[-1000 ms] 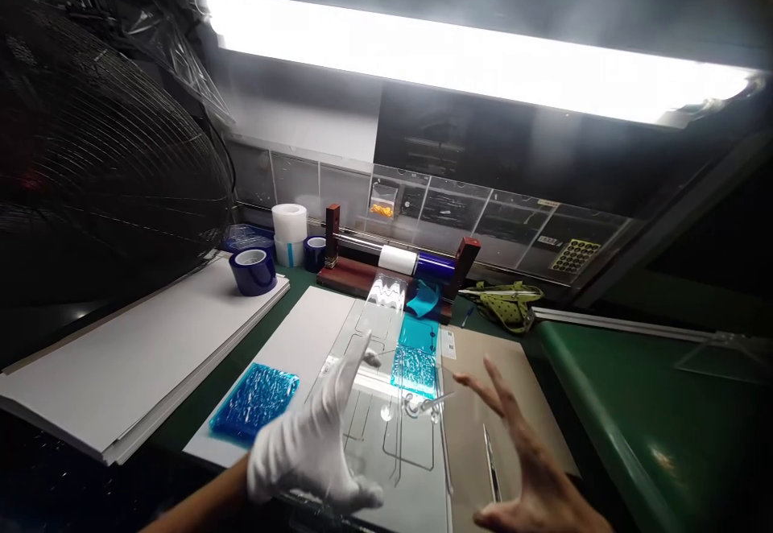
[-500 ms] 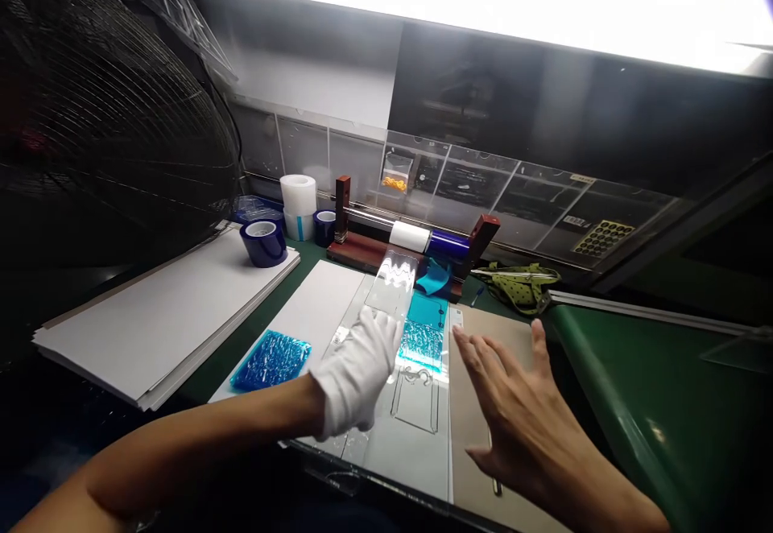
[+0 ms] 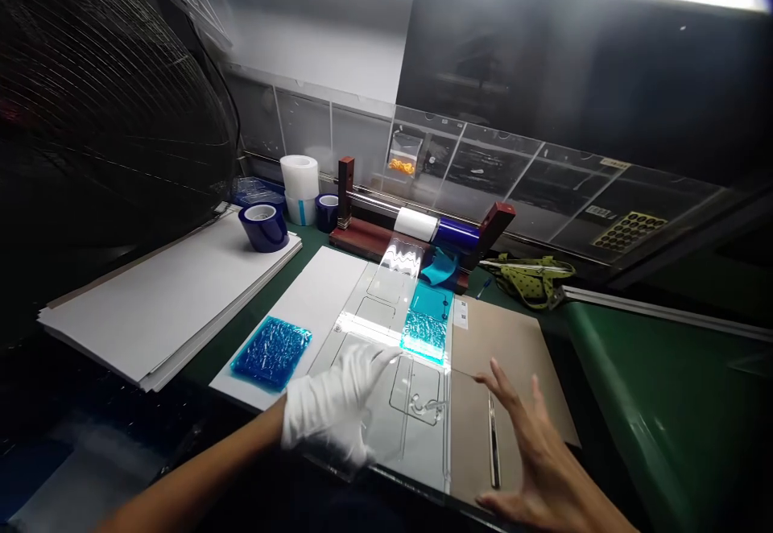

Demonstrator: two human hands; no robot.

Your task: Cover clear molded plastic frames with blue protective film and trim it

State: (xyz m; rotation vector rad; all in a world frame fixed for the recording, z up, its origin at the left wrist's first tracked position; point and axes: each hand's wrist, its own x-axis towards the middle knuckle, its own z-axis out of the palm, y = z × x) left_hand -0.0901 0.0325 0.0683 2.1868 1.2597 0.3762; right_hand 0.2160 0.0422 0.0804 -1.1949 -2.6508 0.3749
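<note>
My left hand (image 3: 338,396), in a white glove, is over the front of the layout sheet (image 3: 386,428), fingers stretched and thumb apart. My right hand (image 3: 531,444) is bare, with fingers and thumb spread over the brown board (image 3: 513,348). Between the hands, glare (image 3: 426,408) shows on clear plastic; I cannot tell whether either hand touches its edge. A clear film strip (image 3: 402,258) hangs from the white roll (image 3: 416,225). Beyond my left fingertips lies a crinkled light-blue film pad (image 3: 424,334). Beside my right hand is a slim metal tool (image 3: 493,440).
A wooden roll stand (image 3: 368,239) also carries a blue roll (image 3: 457,235). A darker blue pad (image 3: 271,353) lies at left on white paper. Further left, a blue tape roll (image 3: 264,227) sits on stacked white sheets (image 3: 175,299), near a large fan (image 3: 121,90). A green surface (image 3: 658,380) is at right.
Both hands have drawn back toward the front edge, the left also moving left. My right hand has turned and uncovered the slim metal tool. The camera view has shifted slightly.
</note>
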